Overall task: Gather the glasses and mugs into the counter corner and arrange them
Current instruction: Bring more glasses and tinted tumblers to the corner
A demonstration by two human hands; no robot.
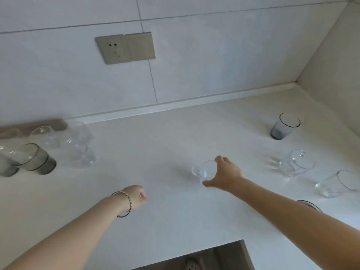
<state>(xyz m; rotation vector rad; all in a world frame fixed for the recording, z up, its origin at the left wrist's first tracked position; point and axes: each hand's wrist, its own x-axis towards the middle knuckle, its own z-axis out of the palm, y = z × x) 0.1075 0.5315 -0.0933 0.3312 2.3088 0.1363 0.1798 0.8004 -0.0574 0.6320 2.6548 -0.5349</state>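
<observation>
My right hand [226, 174] grips a clear glass mug [204, 170] by its rim, mid-counter. My left hand [136, 195], with a bracelet on the wrist, is closed into a fist and holds nothing. At the far left stand smoky grey tumblers [37, 159] and several clear glasses [78, 145] close together. On the right are a blue-grey tumbler [284, 127], a clear mug [296, 164], a clear glass [337, 184] and a dark rim [309, 204] partly hidden behind my right forearm.
The white counter [155, 143] meets tiled walls in a corner at the upper right. A wall socket plate [125, 48] sits on the back wall. A sink opening [204, 258] lies at the bottom edge. A wooden board [29, 126] lies behind the left glasses.
</observation>
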